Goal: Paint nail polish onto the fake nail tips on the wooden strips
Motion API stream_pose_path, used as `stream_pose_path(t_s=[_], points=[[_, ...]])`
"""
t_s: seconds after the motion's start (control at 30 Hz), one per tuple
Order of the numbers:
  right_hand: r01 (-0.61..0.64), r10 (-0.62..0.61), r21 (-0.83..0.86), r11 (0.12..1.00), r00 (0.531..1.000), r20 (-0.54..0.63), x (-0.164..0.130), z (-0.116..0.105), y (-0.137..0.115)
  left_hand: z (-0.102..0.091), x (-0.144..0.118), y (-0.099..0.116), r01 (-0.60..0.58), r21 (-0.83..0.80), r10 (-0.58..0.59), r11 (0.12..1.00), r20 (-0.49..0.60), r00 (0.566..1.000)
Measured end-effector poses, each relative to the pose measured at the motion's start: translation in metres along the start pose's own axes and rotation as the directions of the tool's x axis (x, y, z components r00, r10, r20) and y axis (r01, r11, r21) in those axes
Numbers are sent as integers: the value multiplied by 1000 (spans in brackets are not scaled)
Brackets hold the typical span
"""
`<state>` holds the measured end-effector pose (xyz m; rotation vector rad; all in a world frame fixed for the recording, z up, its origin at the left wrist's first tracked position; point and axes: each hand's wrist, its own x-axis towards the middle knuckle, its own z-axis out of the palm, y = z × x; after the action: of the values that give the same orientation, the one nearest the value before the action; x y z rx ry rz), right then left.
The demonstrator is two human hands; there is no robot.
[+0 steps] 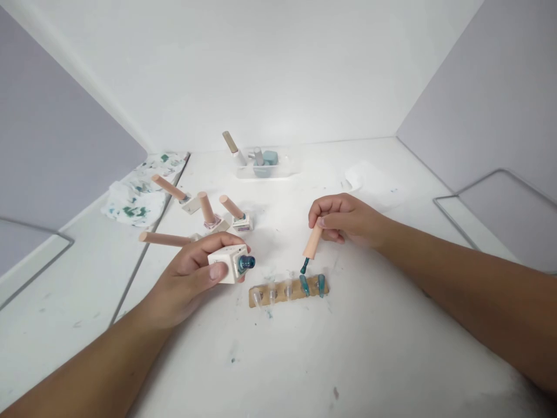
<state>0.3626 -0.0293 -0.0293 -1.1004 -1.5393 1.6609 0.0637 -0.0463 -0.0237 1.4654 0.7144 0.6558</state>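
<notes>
My left hand (194, 273) is closed around a white square nail polish bottle (227, 262), tipped so its teal-smeared open neck points right. Between the thumb and fingers of my right hand (337, 217) is the peach cap of a nail polish brush (312, 241). Its bristles, loaded with dark teal polish, hang just above a teal-painted false nail (304, 285). A second teal nail (321, 285) sits at the right end of the brown display strip (281, 297). Three clear false nails, one of them the leftmost nail (257, 297), are mounted on the strip's left part.
Several peach-capped polish bottles, including an upright one (238, 216), stand or lean beyond my left hand. At the back is a clear tray (278, 169) with small bottles. Stained tissues (130, 200) lie at left, a white tissue (374, 181) at right. Partitions enclose the table.
</notes>
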Motion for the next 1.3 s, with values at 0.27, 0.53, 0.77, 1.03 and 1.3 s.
stream_pose_path(t_s=[0.27, 0.53, 0.77, 1.03, 1.3], points=[[20, -19, -24, 1000, 999, 36, -2, 2, 3, 0, 0, -1, 1, 9, -1, 1000, -3, 1000], [49, -48, -21, 999, 997, 52, 0, -1, 5, 0, 1, 0, 3, 3, -3, 1000, -1, 1000], [71, -71, -10, 997, 997, 42, 0, -2, 8, 0, 0, -1, -7, -14, 7, 1000, -3, 1000], [161, -174, 255, 954, 984, 31, -4, 2, 1, 0, -2, -3, -25, 72, 30, 997, -70, 997], [281, -272, 232, 931, 960, -71, -13, 15, 2, 8, -6, -2, -104, 220, 150, 970, -202, 968]])
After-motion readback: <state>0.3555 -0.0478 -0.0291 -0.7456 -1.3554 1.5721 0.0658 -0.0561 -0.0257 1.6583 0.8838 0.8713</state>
